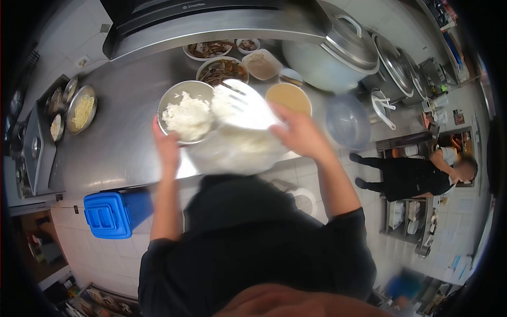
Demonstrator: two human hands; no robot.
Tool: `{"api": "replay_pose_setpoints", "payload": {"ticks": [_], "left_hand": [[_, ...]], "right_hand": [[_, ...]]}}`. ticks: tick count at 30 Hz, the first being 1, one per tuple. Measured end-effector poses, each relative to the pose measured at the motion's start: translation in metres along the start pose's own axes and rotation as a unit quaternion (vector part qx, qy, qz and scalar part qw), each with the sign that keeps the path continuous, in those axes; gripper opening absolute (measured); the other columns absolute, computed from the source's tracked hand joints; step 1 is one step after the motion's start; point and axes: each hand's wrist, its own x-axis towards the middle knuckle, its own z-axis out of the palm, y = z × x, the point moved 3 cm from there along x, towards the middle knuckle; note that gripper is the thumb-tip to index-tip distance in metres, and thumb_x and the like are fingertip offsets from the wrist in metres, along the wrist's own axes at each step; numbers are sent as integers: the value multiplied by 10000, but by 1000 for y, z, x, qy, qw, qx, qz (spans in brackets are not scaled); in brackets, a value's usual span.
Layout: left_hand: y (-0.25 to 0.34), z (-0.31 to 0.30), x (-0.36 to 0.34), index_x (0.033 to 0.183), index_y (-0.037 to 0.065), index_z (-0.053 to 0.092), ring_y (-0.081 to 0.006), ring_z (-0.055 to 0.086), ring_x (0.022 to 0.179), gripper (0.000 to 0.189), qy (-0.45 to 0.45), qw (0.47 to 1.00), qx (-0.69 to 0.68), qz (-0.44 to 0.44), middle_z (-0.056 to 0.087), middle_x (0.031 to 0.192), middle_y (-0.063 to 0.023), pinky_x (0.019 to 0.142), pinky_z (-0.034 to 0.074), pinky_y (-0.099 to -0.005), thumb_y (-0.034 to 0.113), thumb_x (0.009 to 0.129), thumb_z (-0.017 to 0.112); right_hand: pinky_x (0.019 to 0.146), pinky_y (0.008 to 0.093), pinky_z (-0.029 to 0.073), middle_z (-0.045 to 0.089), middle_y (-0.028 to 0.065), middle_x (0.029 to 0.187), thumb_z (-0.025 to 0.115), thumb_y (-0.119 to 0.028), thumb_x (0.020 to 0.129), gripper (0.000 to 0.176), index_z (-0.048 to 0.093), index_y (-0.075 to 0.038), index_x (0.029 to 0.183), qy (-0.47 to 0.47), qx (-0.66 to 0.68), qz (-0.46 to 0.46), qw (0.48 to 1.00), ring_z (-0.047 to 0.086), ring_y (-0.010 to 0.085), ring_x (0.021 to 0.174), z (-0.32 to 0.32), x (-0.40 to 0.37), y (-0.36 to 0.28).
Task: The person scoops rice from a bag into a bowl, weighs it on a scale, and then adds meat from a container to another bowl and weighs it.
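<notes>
Portioning rice, apparently: left hand [166, 145] clasped the bowl [182, 94], right hand [300, 132] gripped a blurred white thing [237, 145]; steadying the bowl mattered next.

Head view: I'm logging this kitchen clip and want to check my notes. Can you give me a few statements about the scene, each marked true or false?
1. The metal bowl holds white rice. True.
2. The left hand is on the blue bin. False: it is at the metal bowl's rim, and the bin stands below the counter.
3. The right hand touches a blurred white thing beside the bowl. True.
4. The bowl at the counter's left end holds dark soup. False: it holds pale noodles.
5. Another person is at the right. True.
</notes>
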Motion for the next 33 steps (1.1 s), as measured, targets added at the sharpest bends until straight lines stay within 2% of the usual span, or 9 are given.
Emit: {"api": "replay_pose_setpoints", "payload": {"ticks": [2,3,5,6,10,15,21,27,33], "left_hand": [[-2,3,-4,1337,88,229,-216,596,755,721,-19,1000,-2,-1,483,1145,-160,412,488,-264,-19,642,387],[3,10,-8,1337,90,230,-214,596,752,720,-38,999,-5,0,487,1135,-157,409,489,-262,-18,642,386],[18,19,-15,1333,87,231,-209,596,743,714,-41,999,-22,-15,488,1122,-156,405,490,-260,-17,644,384],[22,20,-16,1330,84,234,-207,596,739,708,-46,998,-32,-36,488,1123,-158,405,491,-260,-16,645,383],[31,12,-14,1323,76,240,-207,596,741,696,-47,995,-47,-70,489,1122,-157,407,494,-261,-15,648,383],[41,8,-11,1328,72,236,-215,600,758,703,-65,996,-37,-49,492,1122,-161,416,500,-264,-16,648,390],[41,-4,-7,1340,58,224,-229,604,801,723,-94,994,-28,-42,488,1142,-168,440,511,-269,-14,641,393],[57,-8,-21,1335,56,236,-230,620,781,717,-113,991,-32,-63,500,1133,-167,434,516,-277,-8,639,396],[41,-42,-40,1339,76,240,-233,627,776,719,-17,995,-79,-52,519,1109,-156,466,537,-289,-15,645,401]], "right_hand": [[648,425,481,588,225,963,508,-53,782,464,479,-86,1243,114,-157,-163,968,605,329,793,14,9,-24],[648,425,481,588,225,963,508,-53,782,464,479,-86,1243,114,-158,-163,967,605,329,793,20,13,-33],[626,437,477,559,189,861,479,-34,776,496,459,-123,1263,-2,-303,-156,940,603,322,756,35,19,-50],[592,428,470,519,150,760,476,-39,765,481,485,-135,1236,29,-302,-198,932,592,325,697,37,19,-54],[564,407,471,534,135,765,491,-47,754,493,484,-134,1239,73,-322,-223,917,593,313,668,13,12,-80],[535,385,468,539,116,739,507,-57,739,473,534,-128,1206,54,-406,-228,884,594,281,638,43,7,-103],[525,373,472,562,122,728,512,-49,721,497,542,-146,1208,102,-349,-184,913,595,278,597,29,-1,-115],[554,402,481,576,137,754,486,-33,735,483,545,-134,1203,49,-402,-160,900,598,304,622,67,0,-117],[707,429,459,608,178,831,474,20,716,540,549,-196,1205,97,-345,-125,925,588,359,797,11,-25,-126]]}}
